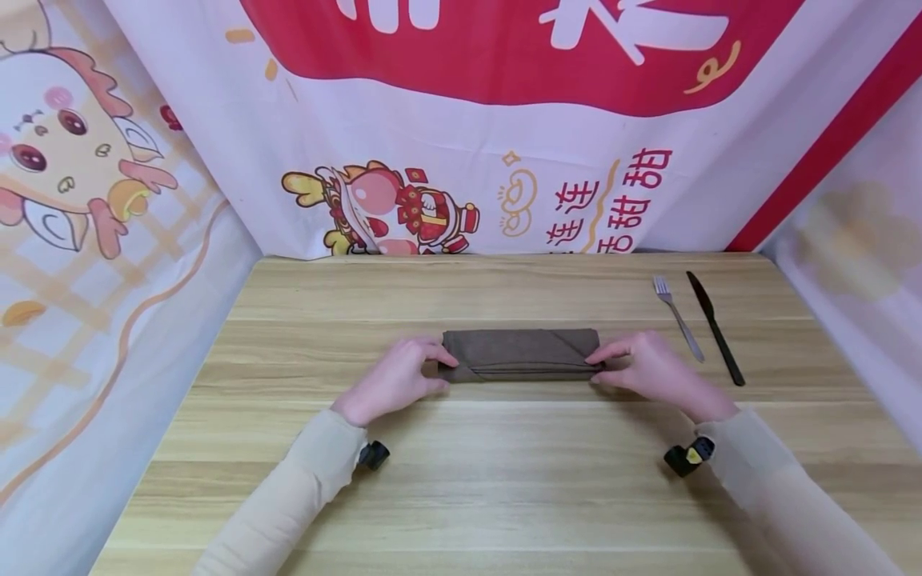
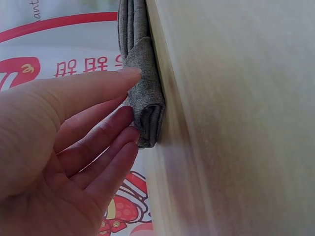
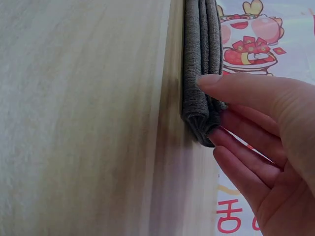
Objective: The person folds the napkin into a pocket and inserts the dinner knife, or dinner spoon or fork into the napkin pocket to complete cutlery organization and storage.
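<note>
Cloth (image 1: 522, 352), dark grey-brown, folded into a flat strip, lies mid-frame in the head view, long side left to right, on wood-grain table (image 1: 504, 480). Left hand (image 1: 403, 376) pinches its left end, thumb against fingers. Right hand (image 1: 651, 368) pinches the right end likewise. Fork (image 1: 678, 318) and black knife (image 1: 714, 324) lie side by side, apart, right of frame. Printed curtain (image 1: 238, 144) across the top.
</note>
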`<state>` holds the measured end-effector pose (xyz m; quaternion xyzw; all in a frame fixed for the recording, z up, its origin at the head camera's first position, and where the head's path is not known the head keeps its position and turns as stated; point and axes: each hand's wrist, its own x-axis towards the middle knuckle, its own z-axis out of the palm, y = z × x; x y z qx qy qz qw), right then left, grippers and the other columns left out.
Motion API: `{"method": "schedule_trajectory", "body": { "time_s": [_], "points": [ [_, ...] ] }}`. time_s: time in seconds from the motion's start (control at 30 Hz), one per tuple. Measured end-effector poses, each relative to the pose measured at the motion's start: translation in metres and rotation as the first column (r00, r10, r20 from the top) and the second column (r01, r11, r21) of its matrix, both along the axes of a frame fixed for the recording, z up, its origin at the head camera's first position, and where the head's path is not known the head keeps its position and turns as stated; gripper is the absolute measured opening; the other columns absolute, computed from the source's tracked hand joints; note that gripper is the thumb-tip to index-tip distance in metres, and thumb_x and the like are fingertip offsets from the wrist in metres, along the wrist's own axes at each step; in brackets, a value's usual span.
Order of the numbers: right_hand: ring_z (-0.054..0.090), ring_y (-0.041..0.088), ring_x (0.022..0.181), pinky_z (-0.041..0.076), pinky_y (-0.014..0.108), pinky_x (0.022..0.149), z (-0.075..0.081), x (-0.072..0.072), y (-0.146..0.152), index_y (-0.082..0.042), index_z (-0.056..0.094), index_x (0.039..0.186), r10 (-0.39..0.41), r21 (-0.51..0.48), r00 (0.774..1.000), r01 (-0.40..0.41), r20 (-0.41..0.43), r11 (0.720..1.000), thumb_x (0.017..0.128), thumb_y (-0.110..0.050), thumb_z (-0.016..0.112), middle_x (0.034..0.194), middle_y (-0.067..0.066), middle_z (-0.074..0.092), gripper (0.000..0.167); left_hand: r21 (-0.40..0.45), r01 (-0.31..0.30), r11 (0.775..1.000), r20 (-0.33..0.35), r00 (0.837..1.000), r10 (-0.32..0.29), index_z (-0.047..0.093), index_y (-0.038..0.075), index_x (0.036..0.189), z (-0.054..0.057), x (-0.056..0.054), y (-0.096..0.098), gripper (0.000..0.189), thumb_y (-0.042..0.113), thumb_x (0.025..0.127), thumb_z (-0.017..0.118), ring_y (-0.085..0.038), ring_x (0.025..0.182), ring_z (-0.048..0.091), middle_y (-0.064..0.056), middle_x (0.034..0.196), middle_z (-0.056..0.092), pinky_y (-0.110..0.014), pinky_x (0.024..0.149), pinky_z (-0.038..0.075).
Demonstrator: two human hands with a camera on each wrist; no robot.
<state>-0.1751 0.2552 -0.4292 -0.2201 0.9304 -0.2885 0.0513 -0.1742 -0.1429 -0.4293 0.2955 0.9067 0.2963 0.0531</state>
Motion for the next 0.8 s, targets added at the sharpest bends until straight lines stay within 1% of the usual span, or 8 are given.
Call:
{"method": "schedule_trajectory", "body": {
  "time_s": [0.1,0.23,0.33,0.4,0.57,0.67,0.8],
  "points": [
    [0.067,0.033,0.110,0.049,0.058,0.096,-0.004,0.000,0.000,-0.017,0.081,0.101,0.008,-0.006,1.000,-0.008,-0.013,1.000,0.080,-0.014,0.089,0.110,0.007,0.075,0.022,-0.004,-0.008,1.000,0.026,1.000,0.008,0.078,0.011,0.112,-0.003,-0.002,0.001,0.029,0.012,0.084,0.086,-0.020,0.099,0.061,0.000,0.108,0.068,-0.037,0.090,0.050],
    [0.068,0.031,0.106,0.052,0.055,0.094,-0.007,-0.001,-0.002,-0.016,0.079,0.099,0.033,0.002,0.998,-0.033,-0.058,0.999,0.078,-0.011,0.090,0.106,0.003,0.075,0.024,-0.015,-0.025,1.000,0.045,0.999,0.025,0.076,0.014,0.107,-0.006,-0.007,0.005,0.030,0.012,0.080,0.089,-0.017,0.094,0.060,0.003,0.104,0.068,-0.035,0.086,0.050],
    [0.067,0.030,0.105,0.052,0.054,0.092,-0.008,-0.001,-0.004,-0.016,0.078,0.097,0.037,0.018,0.997,-0.035,-0.072,0.999,0.077,-0.010,0.090,0.106,0.002,0.074,0.025,-0.018,-0.034,0.999,0.047,0.998,0.035,0.074,0.014,0.103,-0.007,-0.011,0.008,0.030,0.010,0.077,0.091,-0.015,0.092,0.060,0.004,0.100,0.066,-0.034,0.084,0.051],
    [0.067,0.030,0.104,0.053,0.054,0.092,-0.009,-0.001,-0.004,-0.017,0.077,0.097,0.031,0.022,0.998,-0.030,-0.063,0.999,0.078,-0.010,0.089,0.106,0.002,0.073,0.024,-0.015,-0.032,0.999,0.043,0.999,0.032,0.074,0.013,0.100,-0.008,-0.014,0.009,0.029,0.008,0.077,0.091,-0.014,0.090,0.059,0.004,0.098,0.066,-0.033,0.082,0.051],
    [0.068,0.028,0.102,0.053,0.053,0.090,-0.008,-0.003,-0.004,-0.018,0.078,0.096,0.024,0.026,0.998,-0.023,-0.056,0.999,0.079,-0.009,0.088,0.105,0.001,0.074,0.022,-0.006,-0.026,1.000,0.026,0.999,0.026,0.075,0.011,0.098,-0.009,-0.016,0.010,0.025,0.007,0.078,0.089,-0.015,0.088,0.060,0.003,0.096,0.067,-0.033,0.080,0.051],
    [0.068,0.025,0.098,0.055,0.052,0.087,-0.008,-0.004,-0.005,-0.018,0.078,0.094,0.021,0.034,0.998,-0.019,-0.067,0.999,0.079,-0.009,0.088,0.102,0.000,0.074,0.021,-0.004,-0.036,0.999,0.022,0.999,0.036,0.077,0.012,0.099,-0.009,-0.015,0.010,0.021,0.008,0.081,0.086,-0.016,0.089,0.061,0.003,0.097,0.068,-0.033,0.080,0.050],
    [0.069,0.022,0.094,0.056,0.049,0.086,-0.008,-0.006,-0.005,-0.019,0.079,0.092,0.002,0.036,0.998,0.000,-0.067,0.999,0.078,-0.008,0.089,0.097,-0.002,0.075,0.020,0.003,-0.033,0.999,0.004,0.999,0.033,0.077,0.012,0.100,-0.010,-0.015,0.009,0.017,0.007,0.085,0.083,-0.015,0.090,0.061,0.002,0.099,0.069,-0.035,0.083,0.050]
  ]
}}
